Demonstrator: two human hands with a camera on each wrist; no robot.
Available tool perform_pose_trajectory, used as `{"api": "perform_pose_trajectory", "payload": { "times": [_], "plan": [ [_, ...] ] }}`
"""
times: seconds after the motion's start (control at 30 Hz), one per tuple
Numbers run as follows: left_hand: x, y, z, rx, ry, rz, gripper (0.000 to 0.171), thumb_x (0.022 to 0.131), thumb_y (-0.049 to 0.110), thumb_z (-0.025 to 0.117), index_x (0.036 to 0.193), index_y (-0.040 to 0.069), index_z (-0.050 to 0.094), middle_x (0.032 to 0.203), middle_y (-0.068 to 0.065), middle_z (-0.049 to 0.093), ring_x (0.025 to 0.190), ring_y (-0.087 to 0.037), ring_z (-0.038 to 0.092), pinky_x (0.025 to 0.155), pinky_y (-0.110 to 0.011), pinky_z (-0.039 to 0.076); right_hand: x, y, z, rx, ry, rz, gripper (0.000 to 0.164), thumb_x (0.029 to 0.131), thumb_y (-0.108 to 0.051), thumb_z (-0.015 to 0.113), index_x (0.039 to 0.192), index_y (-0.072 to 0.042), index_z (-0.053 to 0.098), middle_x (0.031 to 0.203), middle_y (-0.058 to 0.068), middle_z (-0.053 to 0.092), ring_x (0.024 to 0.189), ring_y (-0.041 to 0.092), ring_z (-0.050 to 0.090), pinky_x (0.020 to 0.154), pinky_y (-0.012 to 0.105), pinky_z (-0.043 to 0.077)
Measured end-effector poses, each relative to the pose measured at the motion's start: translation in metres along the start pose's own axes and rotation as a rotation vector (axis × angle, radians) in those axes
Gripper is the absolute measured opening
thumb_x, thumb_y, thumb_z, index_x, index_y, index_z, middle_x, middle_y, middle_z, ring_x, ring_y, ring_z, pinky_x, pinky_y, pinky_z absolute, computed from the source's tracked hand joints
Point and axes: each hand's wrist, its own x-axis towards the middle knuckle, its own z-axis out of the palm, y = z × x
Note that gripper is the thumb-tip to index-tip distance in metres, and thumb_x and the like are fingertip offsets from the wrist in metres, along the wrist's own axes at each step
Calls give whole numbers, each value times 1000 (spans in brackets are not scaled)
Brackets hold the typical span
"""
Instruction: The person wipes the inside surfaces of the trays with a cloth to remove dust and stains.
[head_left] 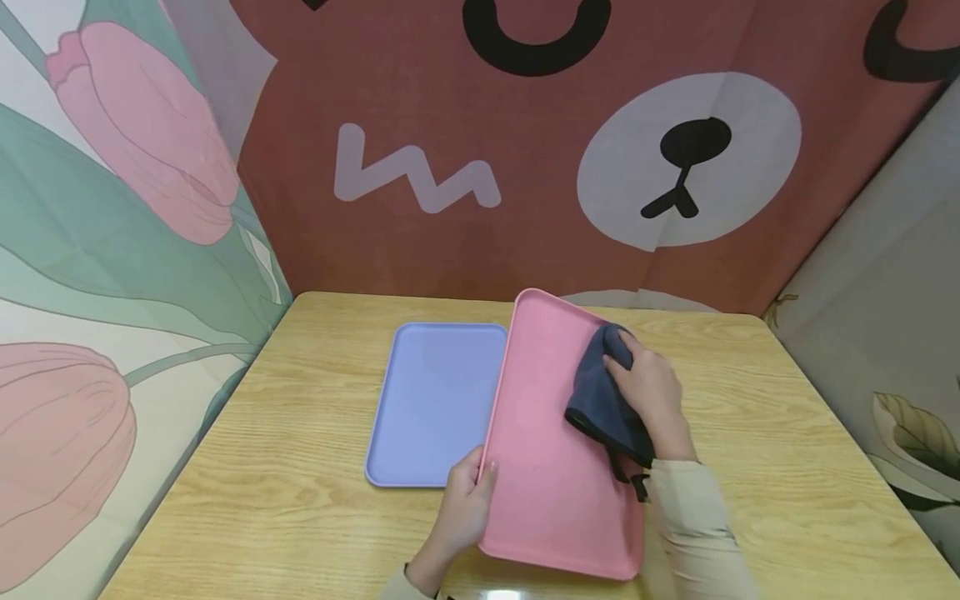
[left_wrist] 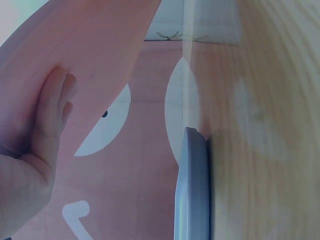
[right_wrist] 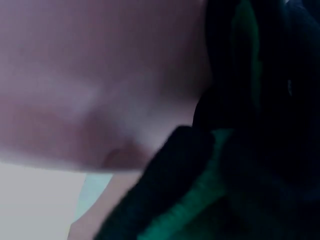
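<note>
A pink tray [head_left: 540, 467] is held up at a tilt above the table, its inner face turned toward the head camera. My left hand [head_left: 467, 502] grips its left edge near the lower corner, thumb over the rim; in the left wrist view, fingers [left_wrist: 49, 112] lie against the tray's underside [left_wrist: 95, 45]. With my right hand [head_left: 651, 385] I hold a bunched dark blue cloth [head_left: 603, 396] with black edging against the upper right of the tray's face. Dark cloth [right_wrist: 165, 180] fills much of the right wrist view, close by the tray surface [right_wrist: 90, 90].
A blue-violet tray [head_left: 442, 400] lies flat on the wooden table [head_left: 300, 417], partly overlapped by the pink tray in the head view. Behind the table hangs a brown curtain [head_left: 420, 258] with a bear print; floral cloth [head_left: 165, 275] hangs at the left.
</note>
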Motion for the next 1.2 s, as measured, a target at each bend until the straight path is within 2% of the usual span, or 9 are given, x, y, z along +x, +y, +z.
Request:
{"api": "perform_pose_trajectory", "payload": {
  "times": [0.2,0.4,0.83,1.03,1.2],
  "plan": [
    [0,-1,1,0,-4,-13,26,96,-1,35,111,-16,49,77,-19,60,63,-19,62,55,-28,53,-1,-7,2,-9,16,-19,57,90,-29,55,138,-4,38,127,33,44,103,46,50,74,54,45],
    [0,0,3,24,6,-13,25,95,-2,36,110,-16,50,76,-17,60,62,-15,61,54,-26,53,-3,-15,2,8,25,-52,57,90,-28,56,138,-4,38,131,31,42,107,47,49,80,56,43],
    [0,-4,7,30,-9,-21,25,95,-1,36,109,-16,51,73,-15,60,60,-13,59,53,-25,52,-7,-28,5,43,104,-125,55,89,-29,58,137,-5,42,129,27,46,109,43,50,82,55,44],
    [-1,-6,10,43,-2,-16,23,95,-2,37,107,-14,53,70,-13,58,58,-9,56,51,-23,50,-9,-38,7,64,128,-157,56,89,-28,59,135,-2,43,119,29,53,100,42,55,85,51,44],
    [-2,-6,11,47,-4,5,24,95,-2,37,108,-14,53,72,-14,59,60,-9,57,54,-24,51,-10,-46,8,86,117,-156,56,89,-29,58,136,-3,42,116,29,55,93,39,57,77,47,46]
  ]
}}
